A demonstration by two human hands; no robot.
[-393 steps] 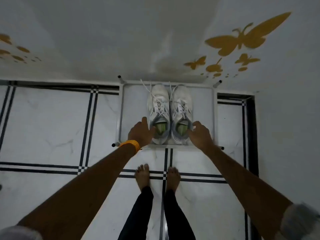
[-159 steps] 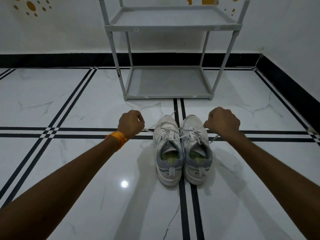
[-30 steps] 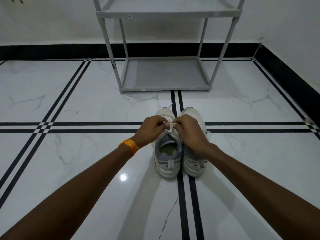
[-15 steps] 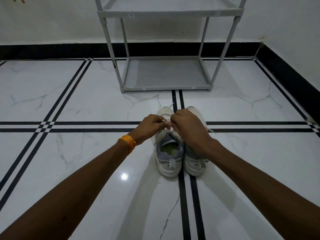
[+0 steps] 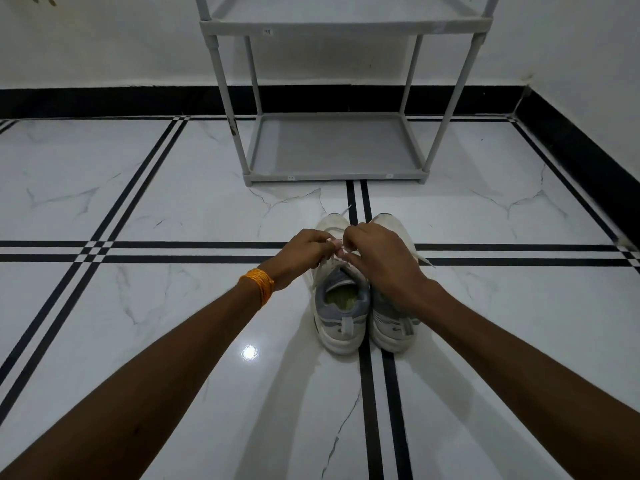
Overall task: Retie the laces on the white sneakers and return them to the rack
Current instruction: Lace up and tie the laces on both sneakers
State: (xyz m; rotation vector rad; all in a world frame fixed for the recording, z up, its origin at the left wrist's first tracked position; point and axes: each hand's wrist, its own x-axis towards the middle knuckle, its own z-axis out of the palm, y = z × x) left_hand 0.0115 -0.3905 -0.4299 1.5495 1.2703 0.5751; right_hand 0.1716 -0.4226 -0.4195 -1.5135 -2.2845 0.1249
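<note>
Two white and grey sneakers stand side by side on the floor, heels toward me. The left sneaker point(image 5: 341, 317) has a green insole showing. Over its tongue my left hand point(image 5: 304, 252) and my right hand point(image 5: 379, 263) meet, each pinching the white laces point(image 5: 333, 244) of that shoe. My right hand and wrist cover most of the right sneaker point(image 5: 393, 332); one loose lace end point(image 5: 425, 261) of it trails to the right. Beyond the shoes stands the grey two-shelf rack point(image 5: 332, 148), with nothing on either shelf.
The floor is glossy white marble tile point(image 5: 166, 209) with paired black stripes. A white wall with a black skirting point(image 5: 104, 100) runs behind the rack, and a second wall point(image 5: 588, 64) closes the right side. An orange band point(image 5: 259, 284) sits on my left wrist.
Both hands stay together over the left sneaker's laces; the fingers have shifted slightly as they work the lace. The sneakers and rack have not moved.
</note>
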